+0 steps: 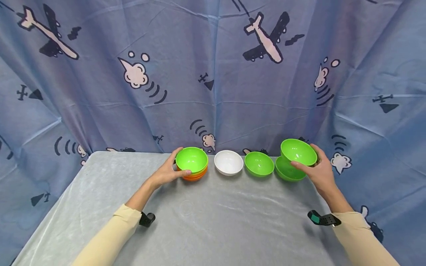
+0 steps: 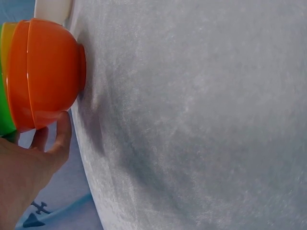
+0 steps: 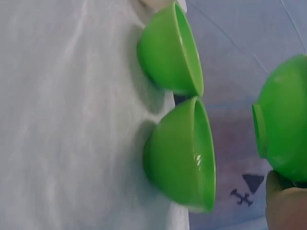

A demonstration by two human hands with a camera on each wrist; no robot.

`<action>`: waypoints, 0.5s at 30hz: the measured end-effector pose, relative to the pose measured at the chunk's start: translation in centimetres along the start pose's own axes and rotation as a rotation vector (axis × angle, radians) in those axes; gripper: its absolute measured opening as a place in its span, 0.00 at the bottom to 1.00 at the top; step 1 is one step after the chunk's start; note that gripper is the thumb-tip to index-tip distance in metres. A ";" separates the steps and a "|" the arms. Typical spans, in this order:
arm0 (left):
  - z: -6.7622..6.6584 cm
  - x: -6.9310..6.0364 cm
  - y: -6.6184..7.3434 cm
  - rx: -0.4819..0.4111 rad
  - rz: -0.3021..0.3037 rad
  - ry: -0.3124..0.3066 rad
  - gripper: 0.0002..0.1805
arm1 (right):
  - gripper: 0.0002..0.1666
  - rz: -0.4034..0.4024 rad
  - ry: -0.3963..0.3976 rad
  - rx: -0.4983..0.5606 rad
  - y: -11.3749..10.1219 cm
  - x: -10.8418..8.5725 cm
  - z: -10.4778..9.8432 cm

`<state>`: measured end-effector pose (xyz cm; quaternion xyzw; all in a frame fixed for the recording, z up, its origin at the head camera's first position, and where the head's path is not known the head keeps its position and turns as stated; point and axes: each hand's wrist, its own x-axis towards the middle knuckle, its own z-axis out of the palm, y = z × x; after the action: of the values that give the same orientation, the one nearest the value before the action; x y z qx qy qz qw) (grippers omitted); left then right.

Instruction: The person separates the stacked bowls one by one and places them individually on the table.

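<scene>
A stack of bowls stands at the back of the table, with a green bowl (image 1: 192, 160) on top and orange bowls (image 2: 53, 72) at the bottom. A yellow bowl (image 2: 6, 52) lies between them. My left hand (image 1: 166, 173) grips this stack from its left side, thumb at the front and fingertips against the orange. My right hand (image 1: 321, 171) holds another green bowl (image 1: 299, 152) by its right side, raised clear of the table. Below it sits a green bowl (image 1: 287, 173), apart from the raised one in the right wrist view.
Between the stack and the right-hand bowls stand a white bowl (image 1: 228, 162) and one more green bowl (image 1: 259, 164), in a row. A grey cloth covers the table (image 1: 213, 221). A blue patterned curtain (image 1: 179, 74) hangs close behind the bowls.
</scene>
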<state>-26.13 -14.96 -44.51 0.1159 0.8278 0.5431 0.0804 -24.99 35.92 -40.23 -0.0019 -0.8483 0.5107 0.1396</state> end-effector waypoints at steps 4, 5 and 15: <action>0.0 0.1 0.0 0.000 0.005 0.000 0.57 | 0.60 0.058 0.076 -0.042 0.7 -0.8 -1.3; 0.0 0.1 -0.1 0.000 0.008 -0.001 0.57 | 0.60 0.074 0.089 -0.055 0.9 -1.0 -1.6; -0.1 0.0 -0.3 -0.017 0.000 0.002 0.57 | 0.60 0.067 0.046 -0.127 3.1 -2.6 -4.5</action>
<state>-26.23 -15.15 -44.71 0.1146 0.8233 0.5501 0.0804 -21.87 40.98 -41.54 -0.0507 -0.8751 0.4600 0.1416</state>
